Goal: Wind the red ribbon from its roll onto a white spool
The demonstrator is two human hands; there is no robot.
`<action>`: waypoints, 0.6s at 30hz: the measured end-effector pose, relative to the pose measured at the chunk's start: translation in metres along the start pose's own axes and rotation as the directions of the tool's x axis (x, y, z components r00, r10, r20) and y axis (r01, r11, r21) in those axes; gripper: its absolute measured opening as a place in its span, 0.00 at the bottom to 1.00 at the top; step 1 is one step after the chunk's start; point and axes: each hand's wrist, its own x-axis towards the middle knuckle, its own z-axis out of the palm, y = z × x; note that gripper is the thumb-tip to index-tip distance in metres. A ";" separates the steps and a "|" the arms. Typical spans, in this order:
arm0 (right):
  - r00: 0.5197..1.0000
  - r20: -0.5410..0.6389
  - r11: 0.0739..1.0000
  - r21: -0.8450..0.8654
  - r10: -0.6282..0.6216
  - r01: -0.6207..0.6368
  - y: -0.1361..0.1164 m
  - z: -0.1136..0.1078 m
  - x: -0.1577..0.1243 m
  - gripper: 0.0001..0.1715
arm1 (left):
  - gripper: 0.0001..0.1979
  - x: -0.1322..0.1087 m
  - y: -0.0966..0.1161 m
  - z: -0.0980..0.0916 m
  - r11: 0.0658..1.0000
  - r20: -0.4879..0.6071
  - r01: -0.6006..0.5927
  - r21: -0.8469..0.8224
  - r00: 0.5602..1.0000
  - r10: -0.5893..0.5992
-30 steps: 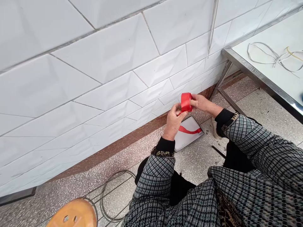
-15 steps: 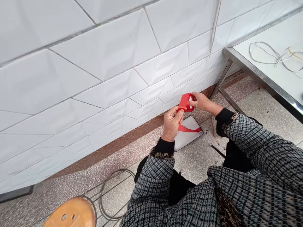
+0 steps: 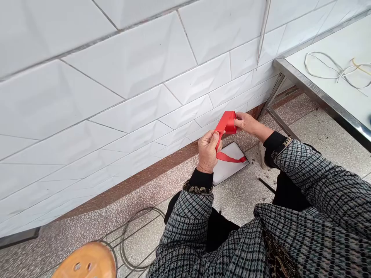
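Note:
A roll of red ribbon (image 3: 231, 122) is held up near the wall by my right hand (image 3: 247, 123), whose fingers reach into the core of the roll. From the roll a flat stretch of ribbon runs down to my left hand (image 3: 208, 150), where thumb and fingers pinch it. Below that hand the loose end of the ribbon hangs and trails across a white flat panel (image 3: 228, 170) with a dark edge, which lies on the floor.
At right stands a metal-framed table (image 3: 321, 83) with a loop of pale wire (image 3: 337, 71) on it. An orange round stool seat (image 3: 87, 262) is at lower left, beside a coiled cable (image 3: 124, 239). White tiled wall (image 3: 139, 58) rises ahead. Small dark scraps lie on the floor.
My left hand has shifted slightly left, drawing the ribbon out a little longer from the roll. The roll has turned in my right hand, so its white core shows less.

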 end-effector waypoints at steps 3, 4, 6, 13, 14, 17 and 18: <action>0.992 0.097 0.966 0.237 0.082 -0.103 -0.003 0.003 -0.003 0.05 | 0.28 -0.001 -0.007 0.002 0.986 -0.008 0.034 0.164 0.999 -0.033; 0.987 0.115 0.951 0.276 0.110 -0.138 -0.004 0.005 -0.005 0.05 | 0.27 -0.002 -0.010 0.003 0.974 -0.014 0.044 0.223 0.999 -0.042; 0.976 0.136 0.918 0.337 0.171 -0.208 -0.007 0.007 -0.008 0.11 | 0.25 -0.001 -0.015 0.006 0.949 -0.037 0.060 0.309 0.998 -0.051; 0.933 0.192 0.773 0.522 0.304 -0.360 -0.018 0.011 -0.015 0.18 | 0.23 0.002 -0.026 0.014 0.926 -0.024 0.067 0.371 0.998 -0.062; 0.925 0.220 0.759 0.530 0.309 -0.379 -0.019 0.011 -0.015 0.17 | 0.23 0.003 -0.026 0.015 0.926 -0.015 0.065 0.371 0.998 -0.064; 0.908 0.285 0.739 0.529 0.308 -0.417 -0.019 0.010 -0.014 0.15 | 0.21 0.005 -0.023 0.016 0.919 -0.008 0.071 0.388 0.997 -0.073; 0.902 0.300 0.739 0.522 0.310 -0.427 -0.018 0.010 -0.014 0.15 | 0.21 0.006 -0.022 0.016 0.912 -0.011 0.075 0.404 0.997 -0.077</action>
